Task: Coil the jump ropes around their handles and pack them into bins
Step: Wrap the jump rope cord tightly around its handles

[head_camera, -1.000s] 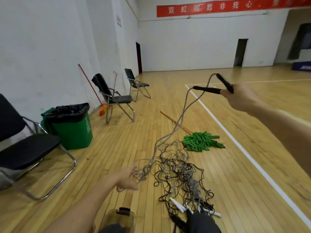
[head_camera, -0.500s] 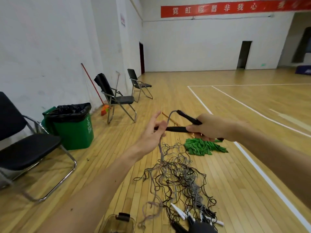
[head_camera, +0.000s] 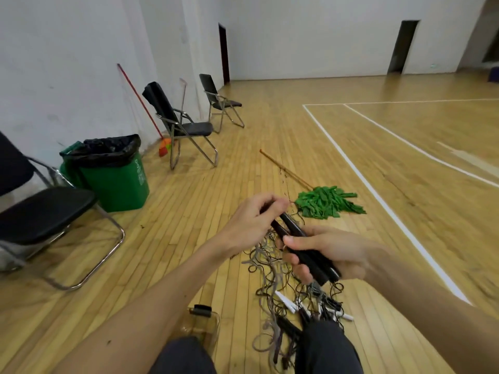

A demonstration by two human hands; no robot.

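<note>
My right hand (head_camera: 328, 252) grips two black jump rope handles (head_camera: 310, 255) held side by side, low over the floor. My left hand (head_camera: 252, 221) curls its fingers round the far ends of those handles, where the grey rope leaves them. The rope hangs down into a tangled pile of jump ropes (head_camera: 283, 273) on the wooden floor, with white handles (head_camera: 286, 302) and black handles lying in it. A clear plastic bin (head_camera: 201, 323) with a black latch stands by my knees, partly hidden.
A green mop (head_camera: 325, 201) with a wooden stick lies beyond the pile. A green waste bin (head_camera: 116, 174) with a black bag stands at the left wall. Black folding chairs (head_camera: 183, 125) line that wall, one (head_camera: 40, 214) close on my left. White court lines run at right.
My right hand came down from high at the right to near my knees with the handles. My left hand let go of the rope near the floor and took the handles' far ends.
</note>
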